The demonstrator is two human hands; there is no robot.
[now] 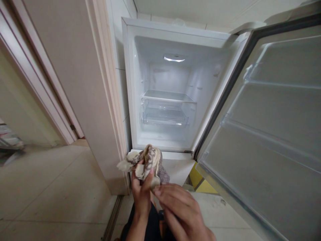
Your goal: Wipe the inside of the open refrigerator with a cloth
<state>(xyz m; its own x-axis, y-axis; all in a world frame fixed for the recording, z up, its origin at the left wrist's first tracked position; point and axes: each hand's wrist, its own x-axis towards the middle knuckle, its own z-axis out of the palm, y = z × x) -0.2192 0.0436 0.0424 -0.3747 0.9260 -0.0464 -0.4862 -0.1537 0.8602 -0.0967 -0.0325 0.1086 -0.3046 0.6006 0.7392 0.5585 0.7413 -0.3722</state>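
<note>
A crumpled beige and brown patterned cloth (147, 160) is bunched up in front of the open white fridge (127, 83). My left hand (140, 194) grips the cloth from below with fingers wrapped around it. My right hand (182, 212) sits just below and to the right, its fingertips touching the lower edge of the cloth. The fridge compartment is lit and bare, with a clear glass shelf (168, 96) and a clear drawer (164, 117) beneath it.
The fridge door (271, 134) stands wide open on the right, its door racks bare. A beige wall panel and door frame (82, 83) stand left of the fridge. Tiled floor (50, 187) spreads to the left. A yellow object (200, 180) lies under the door.
</note>
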